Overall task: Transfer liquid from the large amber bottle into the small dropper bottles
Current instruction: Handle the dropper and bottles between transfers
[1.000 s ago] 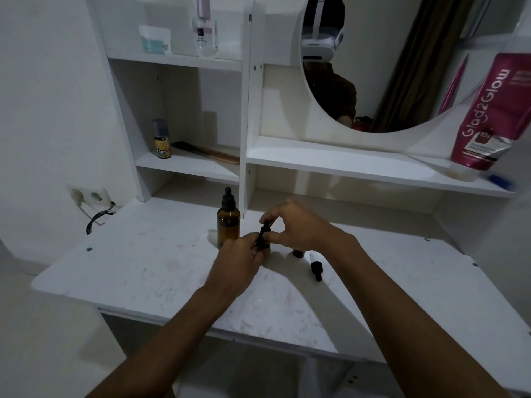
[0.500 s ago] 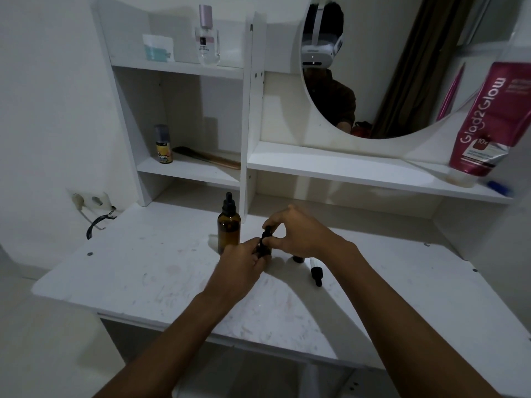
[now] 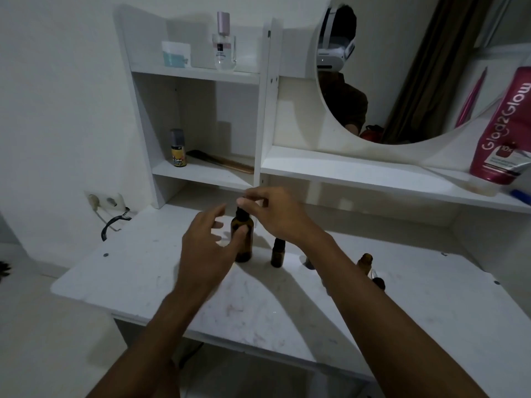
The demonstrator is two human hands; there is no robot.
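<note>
The large amber bottle [image 3: 243,245] stands upright on the white table [image 3: 161,285], its black dropper cap [image 3: 240,211] on top. My right hand [image 3: 275,215] pinches that cap from above. My left hand [image 3: 205,251] is beside the bottle with fingers spread and blurred, the thumb tip against the glass. A small capped dropper bottle [image 3: 277,254] stands just right of the large one, with no hand on it. Another small amber bottle [image 3: 365,262], without a cap, shows past my right forearm, a loose black dropper [image 3: 378,282] next to it.
White shelves rise behind the table: a small spray can [image 3: 178,148] and a brush [image 3: 221,161] on the lower left shelf, a perfume bottle [image 3: 224,43] above. A red tube [image 3: 505,127] leans at the right under a round mirror [image 3: 402,67]. A wall socket [image 3: 103,201] sits left.
Both hands have let go of the small dropper bottle, which now stands on the table. My right hand went up to the large bottle's cap and my left hand moved to its side.
</note>
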